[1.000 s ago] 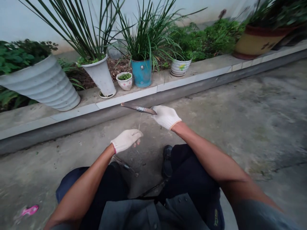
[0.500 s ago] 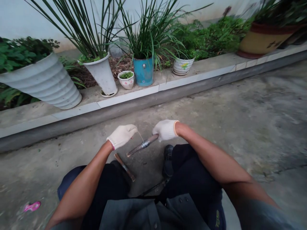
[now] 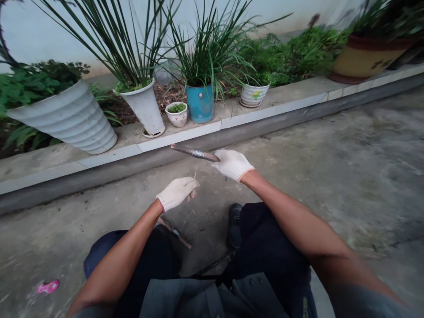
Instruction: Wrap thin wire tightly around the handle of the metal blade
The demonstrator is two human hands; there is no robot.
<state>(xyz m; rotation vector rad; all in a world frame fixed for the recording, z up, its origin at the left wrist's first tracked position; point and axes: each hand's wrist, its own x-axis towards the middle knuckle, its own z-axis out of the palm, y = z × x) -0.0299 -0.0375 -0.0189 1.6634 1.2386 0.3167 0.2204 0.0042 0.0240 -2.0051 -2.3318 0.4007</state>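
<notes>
My right hand (image 3: 232, 164), in a white knit glove, grips one end of a brown wooden stick (image 3: 180, 149). Shiny wire or line (image 3: 198, 153) is wound around the stick's middle, and its free end points left. Lower and to the left, my gloved left hand (image 3: 178, 193) pinches a thin pale strand (image 3: 195, 172) that runs upward toward the stick. Where the strand meets the winding is too fine to make out. Below the left wrist, a second stick (image 3: 179, 236) with a similar shiny band lies near my left foot, partly hidden by the wrist.
Potted plants stand along a low tiled ledge ahead, among them a ribbed white pot (image 3: 76, 119), a tall white pot (image 3: 147, 110) and a blue pot (image 3: 200, 104). A pink object (image 3: 48, 287) lies on the concrete at lower left. My right shoe (image 3: 234, 225) is below the hands.
My right hand has lifted the stick up and away, and its free end has swung from pointing down-left to up-left. My left hand has shifted slightly right, still pinching the strand.
</notes>
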